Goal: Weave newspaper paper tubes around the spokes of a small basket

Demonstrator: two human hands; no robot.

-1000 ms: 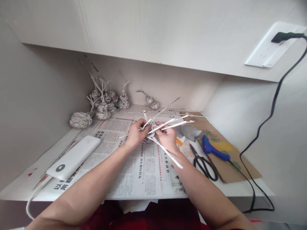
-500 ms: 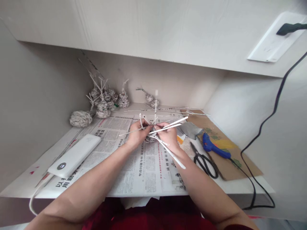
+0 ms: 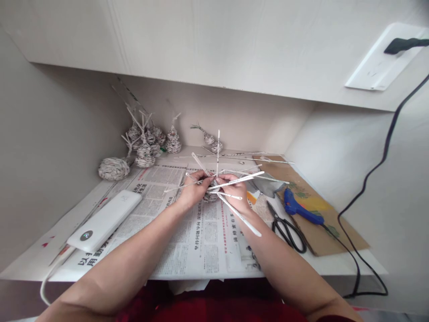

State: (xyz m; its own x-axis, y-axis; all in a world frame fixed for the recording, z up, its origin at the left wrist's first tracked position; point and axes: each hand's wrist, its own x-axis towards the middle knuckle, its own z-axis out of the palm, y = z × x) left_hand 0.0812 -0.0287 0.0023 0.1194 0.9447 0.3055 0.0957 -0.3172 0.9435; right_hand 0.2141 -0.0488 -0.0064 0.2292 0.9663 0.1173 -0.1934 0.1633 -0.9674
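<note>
A small woven paper piece [image 3: 212, 197] sits between my hands above the newspaper, with several white rolled-paper sticks [image 3: 239, 219] spreading out from it in all directions. My left hand [image 3: 197, 188] pinches it from the left, thumb and forefinger close to its centre. On the other side my right hand [image 3: 233, 190] is closed at the same centre, its fingertips near the base of the sticks. Most of the woven body is hidden under the fingers and sticks. One stick stands up toward the back wall, others point right and toward me.
Newspaper [image 3: 177, 250] covers the tabletop. At the right lie black scissors [image 3: 288, 232], a blue glue gun [image 3: 301, 208] and a cardboard sheet [image 3: 342, 237]. A white power bank [image 3: 105, 219] is at left. Woven paper gourds [image 3: 145, 154] and a ball [image 3: 114, 169] stand behind. A black cord [image 3: 375, 167] hangs right.
The paper sticks have turned and spread slightly between my hands, and a long stick now shows reaching right. Both hands stay closed at the centre. The view has shifted slightly.
</note>
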